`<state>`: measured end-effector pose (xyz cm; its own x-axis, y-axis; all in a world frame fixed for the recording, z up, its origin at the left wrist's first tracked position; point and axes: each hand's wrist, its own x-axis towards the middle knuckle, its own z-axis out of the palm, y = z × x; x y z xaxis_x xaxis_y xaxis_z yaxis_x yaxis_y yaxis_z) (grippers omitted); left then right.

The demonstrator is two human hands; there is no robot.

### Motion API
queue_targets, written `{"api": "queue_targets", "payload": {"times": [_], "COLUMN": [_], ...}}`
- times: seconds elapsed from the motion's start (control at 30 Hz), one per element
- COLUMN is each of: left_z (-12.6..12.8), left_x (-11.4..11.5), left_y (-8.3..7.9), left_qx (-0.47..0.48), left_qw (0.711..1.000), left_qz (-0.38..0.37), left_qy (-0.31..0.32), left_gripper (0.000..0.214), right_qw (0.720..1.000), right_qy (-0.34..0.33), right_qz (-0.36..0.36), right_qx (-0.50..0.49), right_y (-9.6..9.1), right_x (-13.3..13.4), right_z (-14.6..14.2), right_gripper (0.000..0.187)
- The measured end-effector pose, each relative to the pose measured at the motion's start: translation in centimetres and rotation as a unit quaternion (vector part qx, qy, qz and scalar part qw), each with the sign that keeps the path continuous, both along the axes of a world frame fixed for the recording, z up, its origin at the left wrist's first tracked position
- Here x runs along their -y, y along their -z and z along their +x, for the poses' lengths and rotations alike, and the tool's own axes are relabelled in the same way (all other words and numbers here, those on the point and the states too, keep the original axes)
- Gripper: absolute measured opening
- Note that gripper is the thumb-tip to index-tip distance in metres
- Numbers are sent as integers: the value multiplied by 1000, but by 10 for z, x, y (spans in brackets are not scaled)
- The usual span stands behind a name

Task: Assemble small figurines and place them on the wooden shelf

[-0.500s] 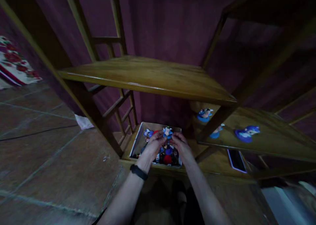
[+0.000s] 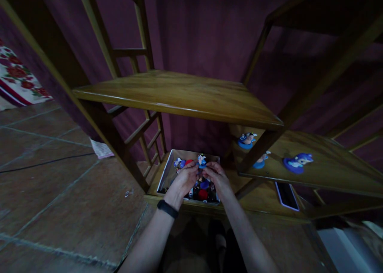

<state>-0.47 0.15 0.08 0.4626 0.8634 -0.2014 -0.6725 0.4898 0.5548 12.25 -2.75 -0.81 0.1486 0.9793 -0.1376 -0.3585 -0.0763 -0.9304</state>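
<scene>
A shallow cardboard box (image 2: 167,170) sits on the lowest wooden shelf and holds several small toy figures in blue, red and black. My left hand (image 2: 184,179) and my right hand (image 2: 218,178) reach into it side by side. Their fingertips pinch one small blue figure (image 2: 201,161) between them, just above the others. A black band is on my left wrist.
A wide wooden shelf board (image 2: 179,93) hangs over the box. On the right-hand shelf (image 2: 329,165) stand three blue figures (image 2: 297,162). A dark phone (image 2: 286,196) lies on the bottom board. A paper scrap (image 2: 101,149) lies on the tiled floor at left.
Both hands and the blue figure between them stay almost where they were; the view has shifted slightly.
</scene>
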Motion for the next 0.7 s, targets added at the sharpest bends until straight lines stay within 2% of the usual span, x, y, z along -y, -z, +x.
{"api": "queue_targets", "payload": {"times": [0.2, 0.37, 0.7], "left_z": [-4, -6, -6], "left_x": [-4, -7, -9], "left_y": [1, 2, 1], "left_qx": [32, 43, 40], "left_qw": [998, 997, 995], "left_qz": [-50, -70, -94], "left_qy": [1, 7, 4], "left_gripper": [11, 15, 23], "right_qw": [999, 999, 993], "right_qy": [-27, -11, -4], "right_qz": [33, 32, 58], "right_qx": [-12, 14, 102], "right_y": [-8, -11, -3], "right_x": [5, 5, 1], "right_z": [-5, -5, -4], "right_gripper": [28, 29, 24]}}
